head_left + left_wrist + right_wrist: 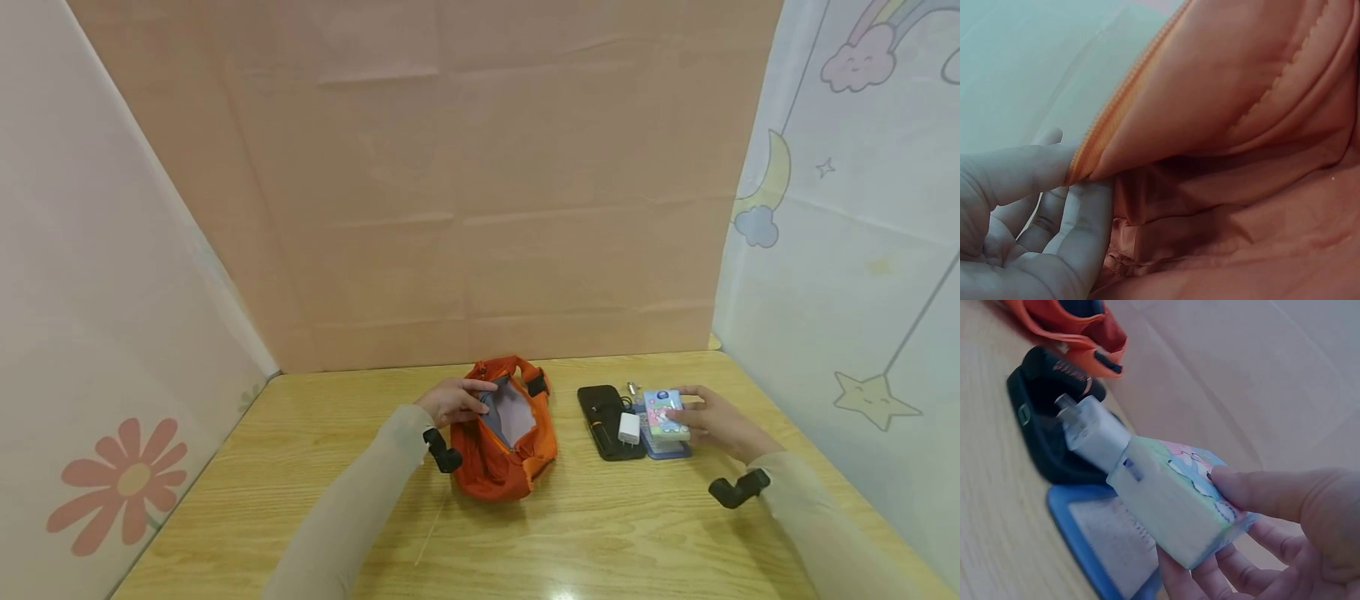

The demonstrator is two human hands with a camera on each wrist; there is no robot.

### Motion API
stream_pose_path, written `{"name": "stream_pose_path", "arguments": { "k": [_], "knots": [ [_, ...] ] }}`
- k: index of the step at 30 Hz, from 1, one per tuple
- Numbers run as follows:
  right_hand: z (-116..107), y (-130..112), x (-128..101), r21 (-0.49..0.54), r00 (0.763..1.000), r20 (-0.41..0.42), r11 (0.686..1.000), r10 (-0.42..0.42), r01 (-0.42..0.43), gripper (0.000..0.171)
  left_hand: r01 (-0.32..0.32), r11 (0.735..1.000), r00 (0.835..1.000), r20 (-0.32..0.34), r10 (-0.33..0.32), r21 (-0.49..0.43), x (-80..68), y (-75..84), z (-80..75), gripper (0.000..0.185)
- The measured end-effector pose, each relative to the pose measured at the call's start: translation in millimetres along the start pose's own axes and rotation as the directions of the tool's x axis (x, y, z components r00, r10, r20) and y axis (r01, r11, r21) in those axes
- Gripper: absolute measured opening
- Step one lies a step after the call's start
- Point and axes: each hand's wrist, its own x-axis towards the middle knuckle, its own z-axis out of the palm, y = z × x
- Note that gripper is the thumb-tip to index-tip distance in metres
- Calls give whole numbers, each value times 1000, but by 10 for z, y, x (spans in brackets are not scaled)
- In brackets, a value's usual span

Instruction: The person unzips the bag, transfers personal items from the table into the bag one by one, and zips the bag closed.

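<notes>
An orange zippered bag (543,429) lies on its base with its mouth spread, showing a grey lining. My left hand (452,402) pinches the zipper edge (1100,137) of its opening between thumb and fingers. To the right, my right hand (720,423) grips a small pastel tissue pack (663,412) with a cartoon print. In the right wrist view the pack (1160,494) is held a little above a blue-framed card holder (1060,503). A white charger plug (1100,437) sits behind the pack, over a black case (1035,450).
A black tube (1060,372) with a gold-toned band lies on the black case. Behind the pack is a small metallic item (633,387), too small to identify. The wooden table (615,525) meets an upright tan sheet at the back and printed sheets at both sides.
</notes>
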Motion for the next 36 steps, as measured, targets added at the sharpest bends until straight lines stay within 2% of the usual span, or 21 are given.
{"name": "stream_pose_path", "arguments": {
  "k": [4,12,27,33,36],
  "knots": [
    [-25,-96,-3,-5,999,-15,1000,-31,31,76,-1,1000,1000,12,1,6,-1,3,-3,51],
    [-54,-232,16,64,993,-43,992,-110,113,73,1,1000,1000,11,-1,3,7,4,5,52],
    [93,-435,143,136,992,-10,983,-123,123,77,-2,1000,1000,15,2,-4,24,-2,8,52],
    [161,-501,195,96,991,15,987,-129,127,75,2,1000,1000,8,-2,-4,28,-9,2,53],
    [203,-557,222,109,991,28,986,-130,126,74,3,1000,1000,8,-3,-7,25,-5,2,53]
  ]
}}
